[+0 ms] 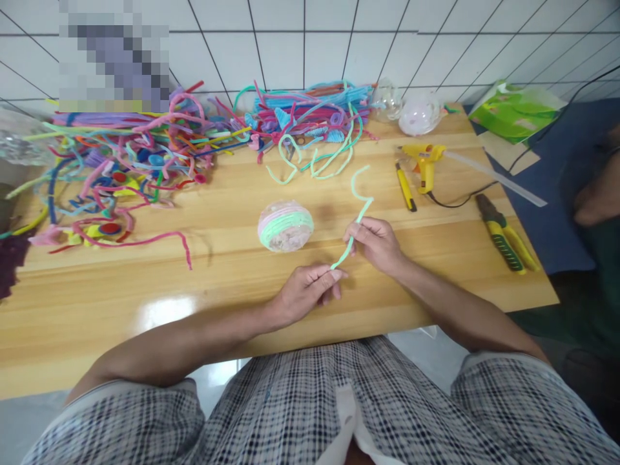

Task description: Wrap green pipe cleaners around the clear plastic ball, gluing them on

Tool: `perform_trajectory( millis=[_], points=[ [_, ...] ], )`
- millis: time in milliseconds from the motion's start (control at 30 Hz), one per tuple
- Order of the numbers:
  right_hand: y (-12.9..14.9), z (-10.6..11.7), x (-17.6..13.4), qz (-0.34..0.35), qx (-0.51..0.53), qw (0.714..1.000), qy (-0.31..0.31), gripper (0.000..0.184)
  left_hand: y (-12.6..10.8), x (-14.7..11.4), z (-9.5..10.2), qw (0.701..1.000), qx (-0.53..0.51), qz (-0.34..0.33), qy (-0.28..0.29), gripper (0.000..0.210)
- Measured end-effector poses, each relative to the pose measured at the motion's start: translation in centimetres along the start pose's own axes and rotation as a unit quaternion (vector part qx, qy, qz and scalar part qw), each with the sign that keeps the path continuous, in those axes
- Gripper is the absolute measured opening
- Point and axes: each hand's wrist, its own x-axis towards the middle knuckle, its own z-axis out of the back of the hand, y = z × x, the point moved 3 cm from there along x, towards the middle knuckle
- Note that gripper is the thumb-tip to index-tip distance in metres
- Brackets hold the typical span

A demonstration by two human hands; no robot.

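Note:
A light green pipe cleaner point(364, 208) is stretched between my hands, its far end curling away in a loose hook. My left hand point(310, 290) pinches the near end between thumb and fingers. Higher up and to the right, my right hand point(372, 240) grips the same stem around its middle. Just left of my hands, apart from both, a clear plastic ball point(285, 226) rests on the table, wrapped with bands of pink and light green pipe cleaner. Several loose green pipe cleaners point(332, 173) lie curled beyond it.
A large tangle of coloured pipe cleaners point(145, 139) spreads over the back left of the wooden table point(232, 284). At right lie a yellow glue gun point(425, 161), a utility knife point(405, 187) and pliers point(504, 236). Clear balls point(420, 113) stand behind. Someone's arm point(598, 181) shows at far right.

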Motion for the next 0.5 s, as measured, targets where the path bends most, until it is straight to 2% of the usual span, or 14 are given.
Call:
perform_trajectory(
  millis=[167,367,500],
  points=[
    [0.2,-0.6,-0.4,-0.018,-0.002,0.996,0.084,0.053,-0.3,-0.1,0.2,1.000,-0.008,-0.002,0.020,0.070],
    [0.6,-0.8,-0.4,-0.017,-0.031,0.998,0.055,0.056,-0.4,-0.5,0.5,1.000,0.004,-0.009,0.003,0.067],
    [0.7,-1.3,-0.6,-0.022,-0.024,0.997,0.076,0.057,-0.1,-0.7,0.8,0.999,0.010,-0.023,-0.019,0.065]
  ],
)
